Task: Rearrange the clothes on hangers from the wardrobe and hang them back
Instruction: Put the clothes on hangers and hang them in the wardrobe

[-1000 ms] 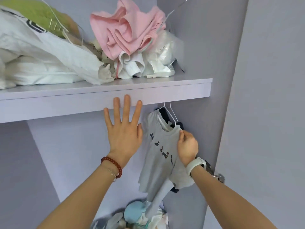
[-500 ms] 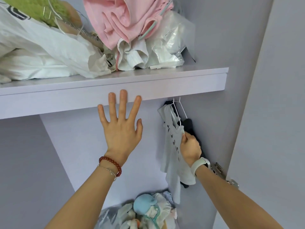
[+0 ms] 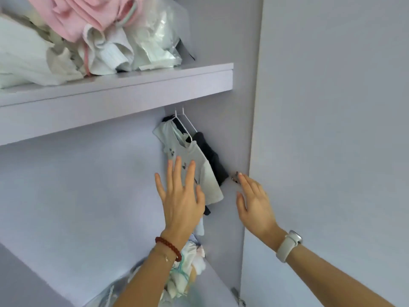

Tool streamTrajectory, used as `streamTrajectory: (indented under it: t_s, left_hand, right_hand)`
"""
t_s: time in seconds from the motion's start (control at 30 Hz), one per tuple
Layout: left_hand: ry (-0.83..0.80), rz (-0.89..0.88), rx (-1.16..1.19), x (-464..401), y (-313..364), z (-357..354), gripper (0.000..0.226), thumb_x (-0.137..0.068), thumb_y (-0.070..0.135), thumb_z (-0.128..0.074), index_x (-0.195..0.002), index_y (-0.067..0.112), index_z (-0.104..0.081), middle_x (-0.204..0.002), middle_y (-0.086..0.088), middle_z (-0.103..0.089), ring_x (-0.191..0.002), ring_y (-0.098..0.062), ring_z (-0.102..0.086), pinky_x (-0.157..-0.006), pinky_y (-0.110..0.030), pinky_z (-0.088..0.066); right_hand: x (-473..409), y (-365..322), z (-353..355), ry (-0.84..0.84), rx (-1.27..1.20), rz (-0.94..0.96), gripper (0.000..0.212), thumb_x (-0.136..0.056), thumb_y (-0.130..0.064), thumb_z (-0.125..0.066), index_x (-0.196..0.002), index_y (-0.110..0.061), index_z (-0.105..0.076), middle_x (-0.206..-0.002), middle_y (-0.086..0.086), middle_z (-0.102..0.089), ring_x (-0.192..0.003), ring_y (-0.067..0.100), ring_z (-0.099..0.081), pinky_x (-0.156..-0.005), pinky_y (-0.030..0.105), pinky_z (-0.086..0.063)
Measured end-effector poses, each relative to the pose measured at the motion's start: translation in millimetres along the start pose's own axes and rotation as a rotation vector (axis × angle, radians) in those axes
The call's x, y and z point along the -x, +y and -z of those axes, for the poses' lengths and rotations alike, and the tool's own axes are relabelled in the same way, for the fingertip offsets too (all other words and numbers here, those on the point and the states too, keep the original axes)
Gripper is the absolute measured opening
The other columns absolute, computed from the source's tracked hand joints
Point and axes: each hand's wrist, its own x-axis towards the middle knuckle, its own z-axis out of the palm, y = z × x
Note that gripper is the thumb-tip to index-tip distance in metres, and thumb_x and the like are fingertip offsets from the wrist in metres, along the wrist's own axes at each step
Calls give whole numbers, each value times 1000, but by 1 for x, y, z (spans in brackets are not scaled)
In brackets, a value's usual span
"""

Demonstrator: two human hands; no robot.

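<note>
Hanging lengthwise just above the open, empty left hand (image 3: 180, 202), nearer than the open right hand (image 3: 254, 202): small pale grey printed T-shirt (image 3: 194, 165) on white wire hanger (image 3: 186, 124).

From my remote station I see two bare forearms, sleeveless to the frame edge. The left hand (image 3: 180, 202) carries no rings. Its wrist bears a bracelet of round dark-red beads (image 3: 168, 249); at 7 o'clock from it lies a thin pale chain with a small charm (image 3: 162, 255). The right hand (image 3: 254, 204) is likewise ringless. At 4 o'clock from it, the wrist wears a white watch (image 3: 295, 237) with a rounded case on a smooth white strap (image 3: 285, 249).
</note>
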Motion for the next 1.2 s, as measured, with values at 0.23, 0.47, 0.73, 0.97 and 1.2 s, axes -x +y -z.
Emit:
streamTrajectory:
  t_s: [0.23,0.47,0.73,0.97,1.2]
  left_hand:
    - [-482,-147,186,139,38,-42,49,-72,22,-54,-118,7,-60,-127,-19,-55,-117,-38,-53,-90,-61,-40]
    - [-894,-446,321,260,120,-25,43,-85,21,-49,-125,7,-55,-137,-17,-46,-129,-37,-40,-100,-59,-30]
    - [-1124,-1004,582,377,288,44,48,-95,28,-41,-141,14,-36,-150,-7,-25,-136,-23,-26,-110,-37,-20]
    - [-1216,-1502,684,539,403,163,45,-93,24,-46,-136,10,-42,-144,-9,-37,-132,-28,-35,-105,-38,-26]
    - [-1317,-1958,613,717,442,289,49,-96,28,-36,-143,20,-27,-151,-4,-22,-138,-20,-21,-112,-34,-16]
  right_hand:
    - [190,32,39,-4,214,-458,52,-89,-30,-29,-129,-3,-49,-126,15,-56,-118,37,-50,-97,57,-39]
    - [391,18,108,-74,422,-995,55,-88,-31,-26,-134,-8,-43,-138,12,-46,-129,32,-38,-107,48,-28]
    - [591,-37,197,231,539,-1558,52,-84,-29,-31,-123,-5,-54,-126,17,-56,-118,37,-50,-97,50,-39]
    - [771,-122,260,558,546,-1921,37,-91,-12,-44,-125,1,-51,-126,22,-53,-113,39,-51,-94,45,-42]
    - [938,-203,295,728,414,-2315,42,-98,-18,-34,-136,-3,-35,-139,15,-40,-127,25,-37,-106,33,-29]
